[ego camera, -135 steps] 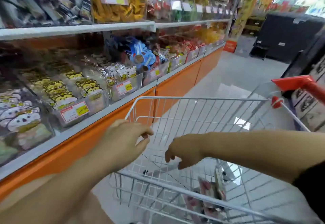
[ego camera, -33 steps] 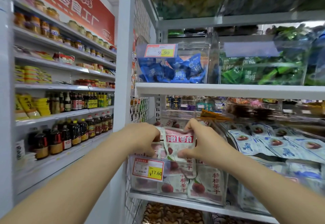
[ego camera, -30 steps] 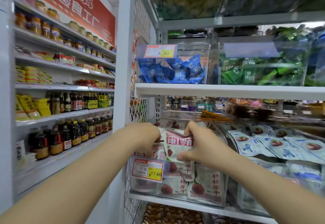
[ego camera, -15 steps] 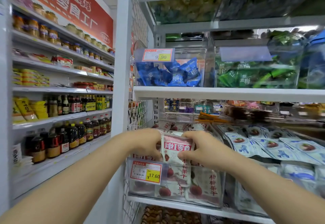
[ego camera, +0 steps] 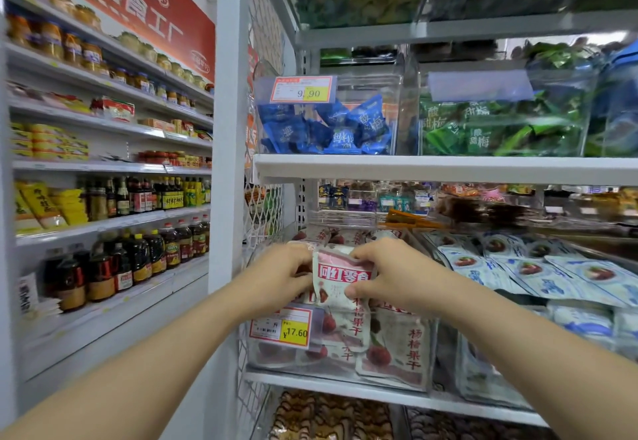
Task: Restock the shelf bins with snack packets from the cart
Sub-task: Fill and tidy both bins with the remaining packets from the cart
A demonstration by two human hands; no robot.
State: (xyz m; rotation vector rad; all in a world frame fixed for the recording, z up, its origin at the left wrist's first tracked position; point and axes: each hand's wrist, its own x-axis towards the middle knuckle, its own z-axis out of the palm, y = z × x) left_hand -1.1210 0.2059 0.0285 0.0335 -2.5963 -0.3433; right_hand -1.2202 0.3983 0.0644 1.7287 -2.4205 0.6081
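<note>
Standing upright over the front of the clear bin (ego camera: 263, 358) at the left end of the middle shelf, a pink-and-white snack packet (ego camera: 340, 282) is gripped from both sides. Its left edge is pinched by the curled fingers of the left hand (ego camera: 276, 277). Its upper right corner and right edge are clasped between the fingers and thumb of the right hand (ego camera: 392, 274). The lower part of the packet is already tucked among the matching packets that fill the bin, just behind the yellow price tag (ego camera: 280, 331). The cart is not in view.

The packet is judged to be light and soft: a thin film pouch that is bent easily and is probably slick to the touch. Its filling is taken to be lumpy dried fruit, so little harm is expected from moderate pressure, though the film could be creased or a seal strained if the middle is squeezed. The flat sealed margins at the top and sides are thought the best places for a hold. There the film is stiffer, and the pouch can be steered down between its neighbours.
</note>
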